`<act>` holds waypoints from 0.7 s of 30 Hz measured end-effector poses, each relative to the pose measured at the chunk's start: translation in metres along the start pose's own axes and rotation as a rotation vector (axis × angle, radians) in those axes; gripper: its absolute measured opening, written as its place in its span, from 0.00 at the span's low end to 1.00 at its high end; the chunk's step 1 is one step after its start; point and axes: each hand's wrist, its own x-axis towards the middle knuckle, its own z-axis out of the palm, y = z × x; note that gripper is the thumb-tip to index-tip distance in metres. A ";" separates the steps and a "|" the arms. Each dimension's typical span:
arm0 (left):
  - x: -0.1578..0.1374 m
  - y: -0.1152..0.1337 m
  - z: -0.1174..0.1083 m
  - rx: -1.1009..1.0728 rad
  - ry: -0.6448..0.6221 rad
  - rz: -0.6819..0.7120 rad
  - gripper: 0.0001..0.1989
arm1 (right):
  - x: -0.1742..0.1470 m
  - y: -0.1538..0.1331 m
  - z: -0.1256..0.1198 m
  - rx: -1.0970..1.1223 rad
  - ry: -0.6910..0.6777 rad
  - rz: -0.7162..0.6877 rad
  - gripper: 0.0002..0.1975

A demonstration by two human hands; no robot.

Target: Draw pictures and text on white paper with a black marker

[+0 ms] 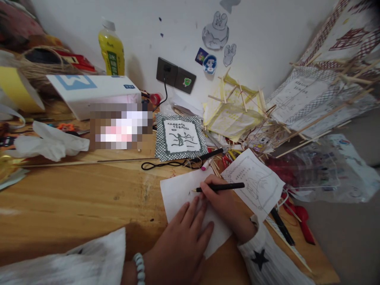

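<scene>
A white sheet of paper (175,188) lies on the wooden table, with a small dark mark near its upper middle. My right hand (218,200) grips a black pencil (227,186), its pale tip close to that mark. Whether the tip touches the paper I cannot tell. Flat on the lower part of the sheet rests my left hand (184,237), fingers stretched out, a beaded bracelet at its wrist. Just right of the sheet is a paper with a pencil drawing (255,180). Above it stands a framed-looking drawing (182,136) with a dark checked border.
A yellow paper-and-stick lantern (234,107) and larger paper-and-stick lanterns (311,91) crowd the right back. Plastic bags (332,170) lie at the right edge. A white box (97,91), a yellow drink bottle (112,49) and crumpled tissue (49,142) are at the left back. A socket (175,75) is on the wall.
</scene>
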 end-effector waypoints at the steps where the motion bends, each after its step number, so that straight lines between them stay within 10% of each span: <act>1: 0.000 0.000 0.000 -0.006 0.000 0.004 0.25 | 0.000 0.000 0.000 0.020 0.009 0.009 0.13; 21: 0.000 0.001 -0.001 -0.024 -0.017 0.004 0.25 | 0.002 -0.008 -0.002 0.078 -0.020 0.083 0.14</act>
